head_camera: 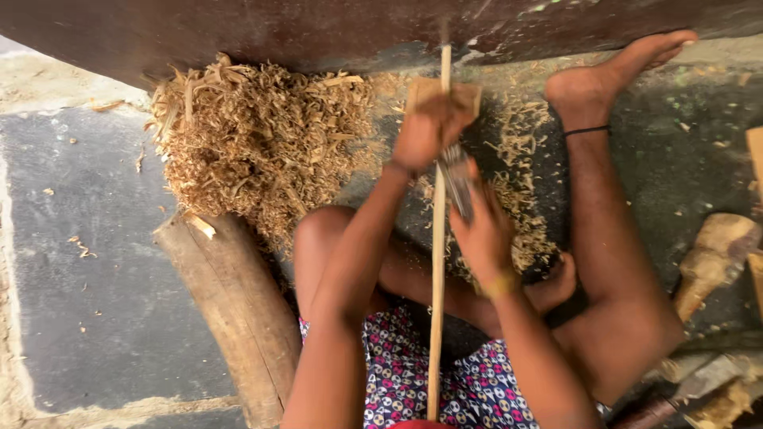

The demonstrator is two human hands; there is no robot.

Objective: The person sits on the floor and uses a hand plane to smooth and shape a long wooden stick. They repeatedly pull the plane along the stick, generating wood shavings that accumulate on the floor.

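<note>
I look down on a thin wooden stick [436, 262] running away from my lap across the floor. My left hand [425, 131] and right hand [479, 226] both grip a shaving blade [458, 181] mid-stroke; next, another steady scrape along it.

both hands are motion-blurred; the tool [456, 179] between them is unclear; the stick's [436, 262] lower end is cut off.
</note>
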